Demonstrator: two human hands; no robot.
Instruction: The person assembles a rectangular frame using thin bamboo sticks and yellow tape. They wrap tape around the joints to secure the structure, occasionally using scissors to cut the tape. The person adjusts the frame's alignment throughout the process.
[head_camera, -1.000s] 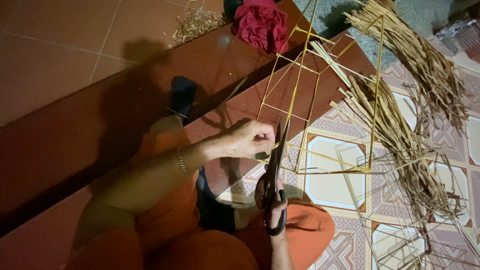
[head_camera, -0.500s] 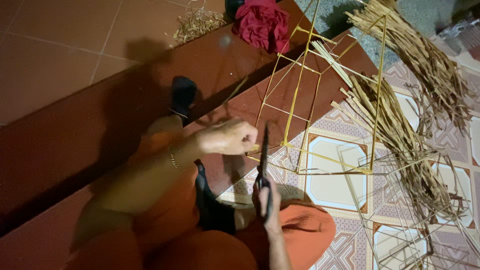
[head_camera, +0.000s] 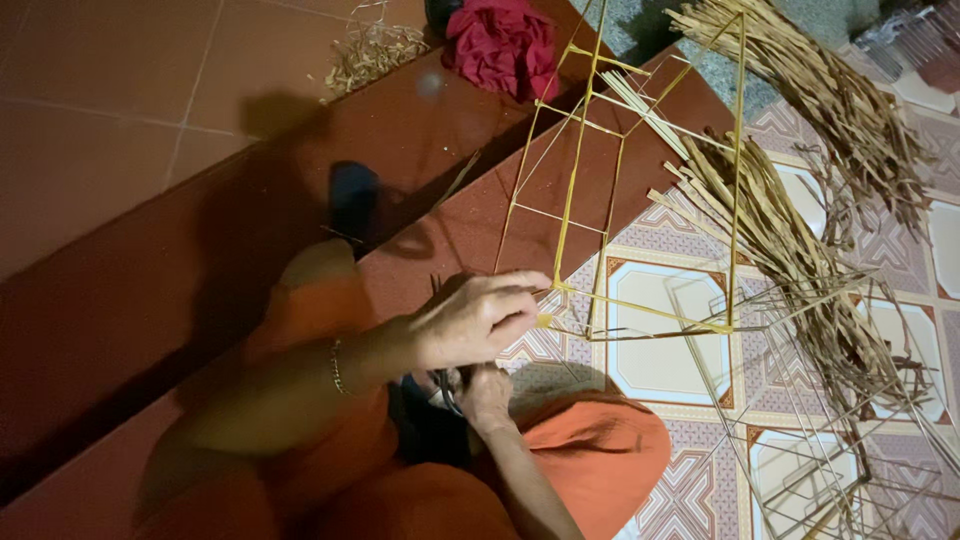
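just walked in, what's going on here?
A person sits on the tiled floor working on a frame of thin yellow sticks. The left hand pinches the frame's near corner; the right hand, just beneath, holds dark scissors. Dry straw strips lie to the side, a red cloth beyond.

The left hand (head_camera: 478, 322) covers most of the dark-handled scissors (head_camera: 445, 385) and the top of the right hand (head_camera: 487, 392), so its grip cannot be read. The yellow stick frame (head_camera: 640, 190) and the heap of dry straw strips (head_camera: 800, 230) run off the picture's edges
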